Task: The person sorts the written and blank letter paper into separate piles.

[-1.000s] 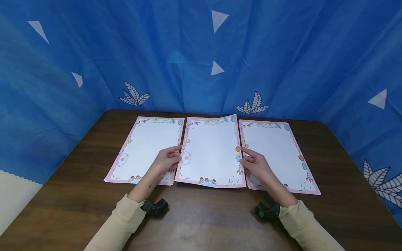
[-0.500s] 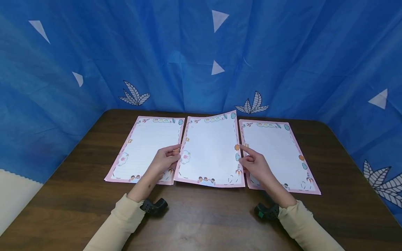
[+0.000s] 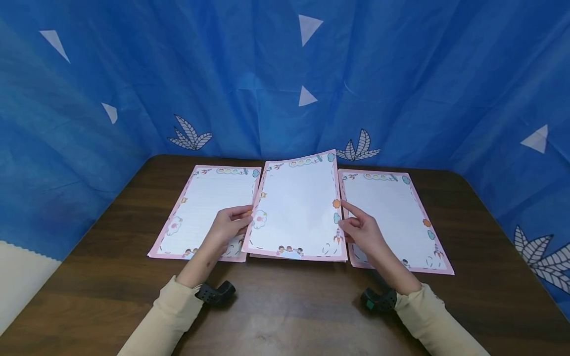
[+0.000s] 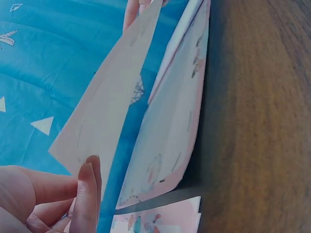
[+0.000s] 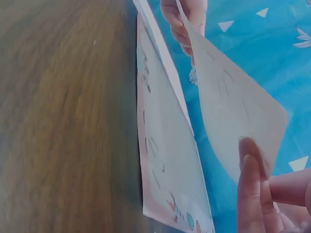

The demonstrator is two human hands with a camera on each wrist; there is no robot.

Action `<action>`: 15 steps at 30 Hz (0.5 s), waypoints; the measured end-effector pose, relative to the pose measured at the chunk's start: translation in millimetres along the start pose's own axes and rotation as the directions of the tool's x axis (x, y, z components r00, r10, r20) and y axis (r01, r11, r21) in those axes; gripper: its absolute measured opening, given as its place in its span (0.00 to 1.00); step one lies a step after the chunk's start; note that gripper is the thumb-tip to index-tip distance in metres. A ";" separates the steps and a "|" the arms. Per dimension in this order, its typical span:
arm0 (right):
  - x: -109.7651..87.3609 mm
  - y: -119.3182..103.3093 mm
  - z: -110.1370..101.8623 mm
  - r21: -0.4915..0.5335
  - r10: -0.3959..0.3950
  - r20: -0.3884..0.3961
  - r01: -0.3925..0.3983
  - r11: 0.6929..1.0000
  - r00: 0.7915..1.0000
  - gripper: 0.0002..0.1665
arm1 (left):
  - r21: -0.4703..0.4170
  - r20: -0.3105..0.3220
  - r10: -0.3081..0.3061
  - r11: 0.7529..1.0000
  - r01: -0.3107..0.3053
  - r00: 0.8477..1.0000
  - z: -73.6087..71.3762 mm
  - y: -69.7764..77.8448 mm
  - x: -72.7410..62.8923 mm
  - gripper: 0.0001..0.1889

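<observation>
A white paper sheet [image 3: 296, 207] with a pink cartoon border is raised in the middle, its upper right corner highest. My left hand [image 3: 228, 228] pinches its left edge and my right hand [image 3: 364, 232] pinches its right edge, thumb against fingers. In the left wrist view the sheet's plain back [image 4: 109, 102] faces the camera, apart from the printed paper [image 4: 167, 131] lying beneath. The right wrist view shows the same sheet [image 5: 233, 99] bowed between the hands. In the head view the paper below is mostly hidden.
Matching sheets [image 3: 200, 212] lie in a pile on the left, and another pile [image 3: 394, 222] lies on the right, both on a dark wooden table [image 3: 285, 306]. Behind the table hangs a blue cloth [image 3: 262, 79] with white triangles and leaf drawings.
The middle sheet has risen off the paper beneath, its top edge moving up towards the cloth. Both hands rise slightly with it, the left also shifting a little left.
</observation>
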State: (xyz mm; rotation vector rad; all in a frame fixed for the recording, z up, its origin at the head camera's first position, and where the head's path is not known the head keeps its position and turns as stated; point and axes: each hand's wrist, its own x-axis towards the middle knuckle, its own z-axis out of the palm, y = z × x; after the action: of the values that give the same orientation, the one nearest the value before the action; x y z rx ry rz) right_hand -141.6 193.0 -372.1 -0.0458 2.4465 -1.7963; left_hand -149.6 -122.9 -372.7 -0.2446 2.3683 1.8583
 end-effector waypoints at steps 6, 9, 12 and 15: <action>1.6 -5.4 4.6 0.043 0.007 0.002 -0.007 0.999 1.000 0.33 | -0.005 -0.015 -0.019 1.000 0.019 1.000 -12.5 8.2 -2.5 0.20; 2.5 -8.5 7.1 0.044 0.003 -0.008 -0.003 0.999 1.000 0.33 | -0.002 -0.016 -0.019 1.000 0.019 1.000 -18.1 11.7 -3.0 0.20; 3.1 -11.6 10.8 0.053 -0.006 -0.008 0.006 0.999 1.000 0.32 | 0.003 -0.011 -0.017 1.000 0.017 1.000 -22.0 12.5 -3.0 0.20; 4.7 -15.6 18.5 0.072 -0.016 0.002 0.016 0.997 1.000 0.32 | 0.018 -0.017 -0.007 1.000 0.007 1.000 -28.0 11.2 -2.9 0.21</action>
State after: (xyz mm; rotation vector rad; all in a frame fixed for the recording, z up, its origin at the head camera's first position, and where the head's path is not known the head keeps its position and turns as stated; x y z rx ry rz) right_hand -144.9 170.3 -363.0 -0.0619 2.3840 -1.8877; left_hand -148.9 -147.4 -354.9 -0.2682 2.3910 1.8382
